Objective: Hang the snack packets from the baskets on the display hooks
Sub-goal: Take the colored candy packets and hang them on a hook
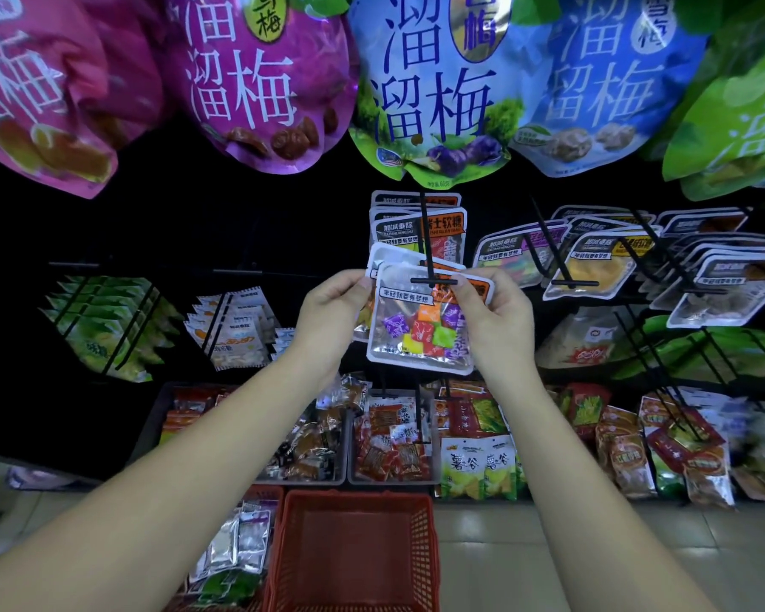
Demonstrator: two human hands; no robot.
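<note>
A clear candy packet (420, 329) with coloured sweets inside is held up at the tip of a black display hook (429, 258). My left hand (332, 311) pinches its top left corner and my right hand (491, 315) pinches its top right corner. The hook's crossbar lies across the packet's top edge. A second similar packet sits just behind it, and more of the same kind hang further back on that hook. A red basket (354, 549) stands on the floor below, and a second basket to its left holds several packets (235, 549).
Large plum-snack bags (433, 86) hang overhead. Hooks with white-edged packets (588, 262) fill the right side; green and white packets (107, 320) hang on the left. Grey trays of snacks (385, 439) sit on the lowest shelf above the tiled floor.
</note>
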